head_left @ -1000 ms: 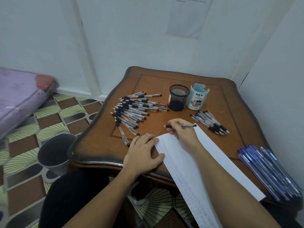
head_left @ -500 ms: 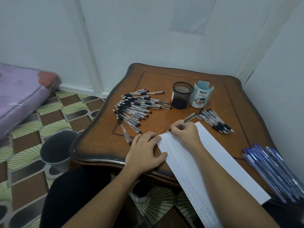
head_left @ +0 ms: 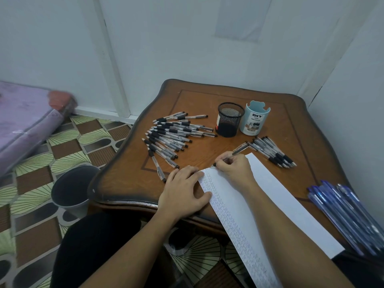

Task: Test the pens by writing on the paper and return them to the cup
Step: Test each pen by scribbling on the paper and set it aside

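- Fingers (head_left: 223, 161) of the right hand (head_left: 234, 169) were curled round a black-gripped pen (head_left: 239, 151), pinching it low on the barrel. Its tip was down on the top left corner of the paper (head_left: 284, 204), nearer the person than the black mesh cup (head_left: 229, 119).
- The pen's free end slanted up and back, ending just beside a small pile of pens (head_left: 272, 151) that lay to the right of the mesh cup and nearer the person.
- The left hand (head_left: 182, 190) lay flat, its fingers (head_left: 187, 172) straight and gripping nothing. It pressed on the paper's left edge and on the desk (head_left: 207, 100), nearer the person than the mesh cup and a little to its left.
- The paper was a long white strip running from in front of the mesh cup toward the person and out past the desk's near edge. Rows of small written marks filled its left side, and its right side was plain white.
- A large heap of pens (head_left: 172, 138) lay fanned on the desk to the left of the mesh cup, the closest tips just beside its base.
- The mesh cup stood upright toward the far side of the desk; what it held could not be made out through the mesh.
- A pale blue cup (head_left: 254, 119) printed "DIY" stood upright just to the right of the mesh cup; whether they touched I could not tell.
- A bundle of blue pens (head_left: 349, 215) lay well to the right of the mesh cup, by the desk's near right edge.
- A dark bucket (head_left: 72, 188) stood on the patterned floor (head_left: 41, 163), well left of the mesh cup.
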`<state>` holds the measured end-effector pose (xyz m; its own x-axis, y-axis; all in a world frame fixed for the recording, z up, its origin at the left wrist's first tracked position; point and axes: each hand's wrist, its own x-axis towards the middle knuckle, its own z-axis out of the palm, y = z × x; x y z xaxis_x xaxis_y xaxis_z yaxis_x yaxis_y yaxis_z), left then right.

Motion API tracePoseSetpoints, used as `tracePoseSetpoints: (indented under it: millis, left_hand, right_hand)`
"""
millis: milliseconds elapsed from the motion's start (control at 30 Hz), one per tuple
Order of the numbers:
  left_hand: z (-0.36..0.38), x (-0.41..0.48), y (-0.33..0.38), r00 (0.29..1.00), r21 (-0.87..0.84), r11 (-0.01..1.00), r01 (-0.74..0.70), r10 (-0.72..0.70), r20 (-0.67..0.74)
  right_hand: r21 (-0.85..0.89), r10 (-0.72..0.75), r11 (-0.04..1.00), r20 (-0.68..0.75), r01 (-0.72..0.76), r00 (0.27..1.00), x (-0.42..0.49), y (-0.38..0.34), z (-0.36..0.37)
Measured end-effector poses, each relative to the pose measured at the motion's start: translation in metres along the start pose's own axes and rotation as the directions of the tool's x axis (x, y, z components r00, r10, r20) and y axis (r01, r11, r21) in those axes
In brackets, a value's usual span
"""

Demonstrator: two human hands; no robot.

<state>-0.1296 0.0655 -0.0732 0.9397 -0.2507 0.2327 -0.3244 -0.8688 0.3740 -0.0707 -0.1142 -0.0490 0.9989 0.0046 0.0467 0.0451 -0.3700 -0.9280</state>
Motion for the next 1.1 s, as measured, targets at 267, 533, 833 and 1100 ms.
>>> tracePoseSetpoints:
  millis: [267, 533, 833, 1100]
  left_hand:
    - [0.0022, 0.0001, -0.0006, 1.000, -0.007, 1.000, 0.002, -0.002, -0.013]
    - [0.0009, 0.0005, -0.0005, 1.000, 0.001, 1.000, 0.003, -0.003, -0.003]
    - [0.0008, 0.0001, -0.0001, 1.000, -0.005, 1.000, 0.002, -0.002, -0.009]
    - [0.0009, -0.0007, -0.0005, 1.000, -0.014, 1.000, -0.005, 0.005, -0.022]
  right_hand:
    - [0.015, -0.012, 1.000, -0.010, 0.012, 1.000, 0.0002, 0.0018, 0.0005]
    - [0.008, -0.010, 1.000, -0.027, 0.011, 1.000, 0.0005, 0.0021, 0.0002]
    - [0.012, 0.003, 1.000, -0.017, -0.003, 1.000, -0.0010, -0.0013, -0.0002]
    - [0.029, -0.007, 1.000, -0.042, 0.008, 0.999, -0.0019, -0.0013, 0.0000]
